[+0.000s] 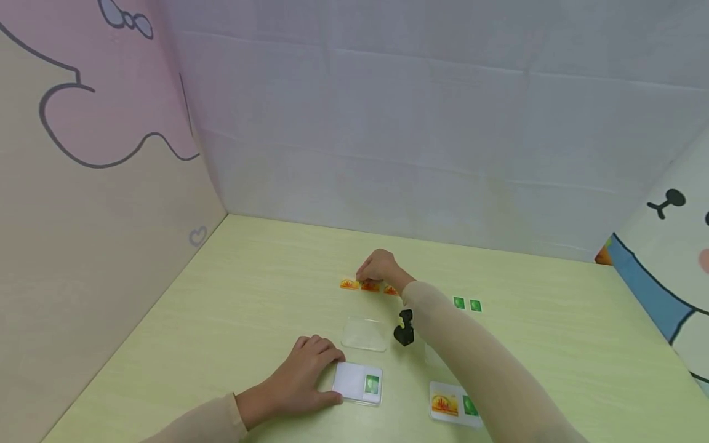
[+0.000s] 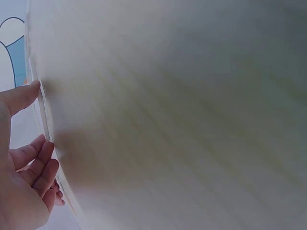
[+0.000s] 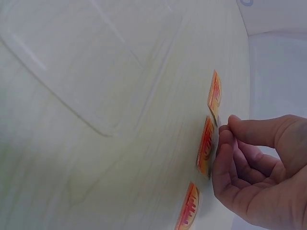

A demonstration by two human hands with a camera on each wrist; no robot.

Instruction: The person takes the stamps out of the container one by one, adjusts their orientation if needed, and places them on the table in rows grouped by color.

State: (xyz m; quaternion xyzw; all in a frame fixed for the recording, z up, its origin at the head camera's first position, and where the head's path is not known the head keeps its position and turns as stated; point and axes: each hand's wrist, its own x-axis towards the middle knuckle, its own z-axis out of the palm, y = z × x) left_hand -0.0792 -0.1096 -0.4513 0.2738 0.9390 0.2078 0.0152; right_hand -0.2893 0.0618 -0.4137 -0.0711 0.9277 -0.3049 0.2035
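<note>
My left hand grips a white rectangular box in a clear tray by its left end, thumb on the near side and fingers on the far side. A green sticker lies on the box's right part. Farther back, my right hand reaches to a row of orange stickers with red skyline prints. Its curled thumb and index fingertip meet right at the corner of the middle orange sticker; I cannot tell whether they pinch it. The left orange sticker and the right orange sticker lie on either side.
A clear lid lies behind the white box. To the right is a second white box bearing an orange and a green sticker, partly behind my right sleeve. Two green stickers lie beyond that arm. Printed walls enclose the table.
</note>
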